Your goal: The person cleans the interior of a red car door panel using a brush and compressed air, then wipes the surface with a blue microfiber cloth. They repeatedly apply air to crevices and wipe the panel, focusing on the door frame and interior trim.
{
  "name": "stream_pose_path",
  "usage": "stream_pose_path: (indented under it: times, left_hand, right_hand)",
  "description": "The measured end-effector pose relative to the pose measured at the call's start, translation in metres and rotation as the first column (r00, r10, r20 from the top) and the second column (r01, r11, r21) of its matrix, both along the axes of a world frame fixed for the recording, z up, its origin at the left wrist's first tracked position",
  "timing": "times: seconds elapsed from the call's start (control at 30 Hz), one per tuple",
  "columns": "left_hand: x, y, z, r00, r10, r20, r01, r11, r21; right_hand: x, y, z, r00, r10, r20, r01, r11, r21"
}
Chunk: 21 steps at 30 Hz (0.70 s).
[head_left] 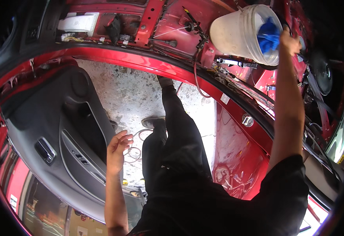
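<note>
Item: white bucket [240, 33], upper right of frame, tipped on its side inside the stripped red car body [235, 157], blue rag [268, 35] in its mouth.
Right hand [290, 41]: at the rim; grip hidden, cannot tell.
Left hand [118, 146]: released, fingers loose, lower left beside grey door panel [62, 129].
Handling: I judge steadying the rim wise; the sill edge [160, 65] runs close below, with open concrete floor [132, 94] centre.

Speckled grey concrete floor [132, 90] seen through an open red car doorway; thin looped wire [134, 147] lies on it; the person's two dark shoes [153, 122] stand there; small yellow bits [125, 182] lie nearby.
</note>
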<state>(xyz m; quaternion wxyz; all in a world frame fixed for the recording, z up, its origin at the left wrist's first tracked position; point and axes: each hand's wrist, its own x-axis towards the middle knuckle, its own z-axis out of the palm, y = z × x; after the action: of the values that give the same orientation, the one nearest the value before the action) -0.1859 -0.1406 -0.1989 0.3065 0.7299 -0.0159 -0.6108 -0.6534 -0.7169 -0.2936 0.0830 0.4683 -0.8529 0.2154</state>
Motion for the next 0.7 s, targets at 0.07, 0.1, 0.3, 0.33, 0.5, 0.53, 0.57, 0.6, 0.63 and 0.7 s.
stream_pose_path:
  times: [0.07, 0.1, 0.3, 0.33, 0.5, 0.53, 0.57, 0.6, 0.63, 0.7]
  left_hand:
    - [0.001, -0.014, -0.002, 0.999, -0.005, -0.037, 0.006, 1.000, 0.007]
    - [0.002, -0.019, -0.003, 0.999, -0.017, -0.046, 0.017, 1.000, -0.002]
    - [0.014, -0.018, 0.003, 0.999, 0.031, 0.006, -0.031, 0.999, -0.017]
    - [0.017, -0.012, 0.005, 0.998, 0.054, 0.041, -0.055, 0.998, 0.042]
    - [0.021, 0.038, 0.013, 0.985, 0.076, 0.155, -0.115, 0.960, 0.255]
    - [0.020, 0.050, 0.012, 0.983, 0.095, 0.156, -0.131, 0.963, 0.236]
    - [0.017, 0.062, 0.011, 0.982, 0.108, 0.155, -0.143, 0.961, 0.235]
    - [0.013, 0.074, 0.011, 0.982, 0.111, 0.152, -0.148, 0.956, 0.254]
    - [0.009, 0.085, 0.009, 0.984, 0.110, 0.144, -0.141, 0.962, 0.234]
    - [-0.005, 0.108, 0.006, 0.987, 0.103, 0.127, -0.129, 0.968, 0.214]
  right_hand:
    - [0.040, 0.013, -0.025, 0.862, 0.461, -0.212, -0.505, 0.817, -0.277]
    - [0.066, 0.026, -0.047, 0.804, 0.534, -0.260, -0.594, 0.701, -0.395]
    - [0.167, 0.156, -0.209, 0.820, 0.286, 0.495, -0.505, 0.770, 0.391]
    - [0.168, 0.169, -0.234, 0.852, 0.142, 0.504, -0.423, 0.754, 0.502]
    - [0.155, 0.180, -0.315, 0.152, -0.533, 0.833, -0.190, 0.811, 0.553]
    - [0.156, 0.174, -0.323, -0.093, -0.473, 0.876, -0.221, 0.868, 0.445]
    - [0.156, 0.170, -0.327, -0.271, -0.397, 0.877, -0.171, 0.916, 0.362]
    - [0.155, 0.168, -0.330, -0.247, -0.439, 0.864, -0.160, 0.898, 0.411]
    - [0.153, 0.165, -0.330, -0.232, -0.468, 0.853, -0.158, 0.883, 0.441]
    - [0.151, 0.165, -0.328, -0.164, -0.381, 0.910, -0.196, 0.916, 0.349]
